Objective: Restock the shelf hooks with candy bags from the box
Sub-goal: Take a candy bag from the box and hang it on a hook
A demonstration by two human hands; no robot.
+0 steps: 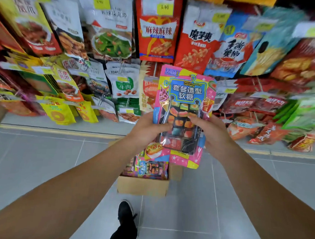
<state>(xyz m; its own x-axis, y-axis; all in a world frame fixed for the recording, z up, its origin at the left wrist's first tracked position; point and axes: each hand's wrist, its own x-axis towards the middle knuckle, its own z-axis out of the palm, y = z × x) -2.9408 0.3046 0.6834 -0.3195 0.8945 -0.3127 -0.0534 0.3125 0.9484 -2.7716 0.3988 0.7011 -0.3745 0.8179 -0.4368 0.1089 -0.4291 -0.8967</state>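
Closest in, one black shoe (126, 213) on the grey tiled floor (37, 167), and two bare forearms reaching out from either side. Just past the shoe there's one cardboard box (142, 186) sitting on the floor, below the hands, with more bright bags packed inside; can't get a clean count on those, a few at least.

Then the hands, two of them, both on the same single candy bag (184, 110). It's pink, blue and yellow with a clear window showing little sushi-shaped sweets. The left hand (148, 127) grips the bag's left edge, thumb across the front of the window. The right hand (211, 131) holds the right side, thumb pressed on the front and the rest of the fingers hidden behind. The bag stands upright between them, its top half sticking up well above both hands and its bottom edge hanging a bit below.

Beyond the hands is the shelf wall (159, 31), rows of hanging snack packs with yellow price tags, too many and too blurry at the sides to count.
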